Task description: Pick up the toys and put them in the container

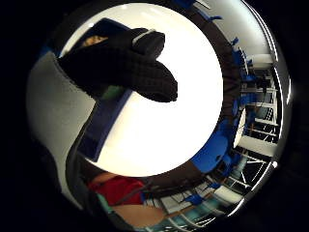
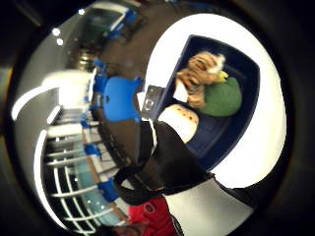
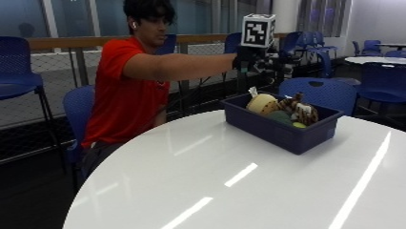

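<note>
The person in the red shirt sits at the far left edge of the white surface and reaches one arm out level toward the blue bin, which stands on the surface near its far edge. The gloved right hand hangs in the air above the bin's left end, touching neither the bin nor anything in it. In the little-finger-side palm view its gloved fingers lie extended and close together with nothing between them, so the hand reads as slack and holding nothing. That posture, directly over the bin, suits a hand that has let a toy go there; this is a judgement, not something seen.

Inside the bin, from left to right in the outside view, lie a cream-coloured round toy, a green soft toy low in the middle, and a striped orange-and-brown toy toward the right end. The three are heaped together and touching, and rise a little above the rim. The thumb-side palm view looks down into the same bin and shows the striped toy lying against the green one, with bare blue floor beside them.

No toy shows on the surface outside the bin in any view, so the task appears to be at or near its end.
</note>
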